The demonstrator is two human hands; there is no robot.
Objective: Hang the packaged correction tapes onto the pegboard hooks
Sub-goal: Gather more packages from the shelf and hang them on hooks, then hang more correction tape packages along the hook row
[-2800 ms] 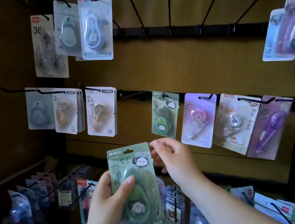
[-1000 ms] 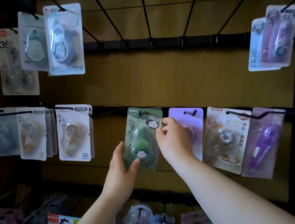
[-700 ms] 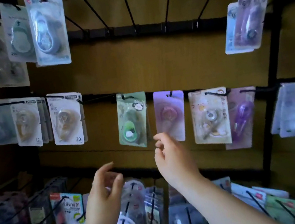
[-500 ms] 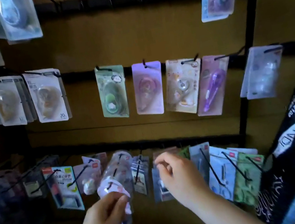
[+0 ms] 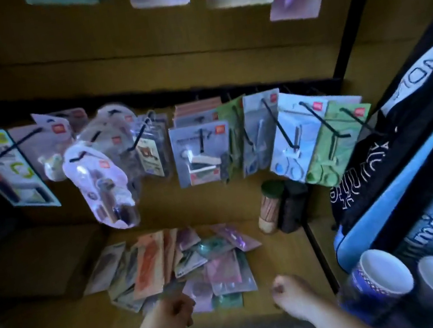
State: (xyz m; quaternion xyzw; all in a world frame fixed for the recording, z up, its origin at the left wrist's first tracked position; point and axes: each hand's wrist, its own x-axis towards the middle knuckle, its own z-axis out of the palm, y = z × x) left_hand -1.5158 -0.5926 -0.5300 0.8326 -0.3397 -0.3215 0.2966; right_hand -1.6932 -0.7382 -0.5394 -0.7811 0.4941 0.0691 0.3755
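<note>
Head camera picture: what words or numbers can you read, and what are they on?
"minton": on the blue bag; the start of the word is hidden.
Black bag: white letters, tilted and blurred, not readable.
Hanging packets: print too blurred to read.
Pile of packets below them: too blurred to read.
No numbers can be read.

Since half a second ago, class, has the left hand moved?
Yes: left hand dropped from the hanging lilac blister pack to the loose packets below.
</note>
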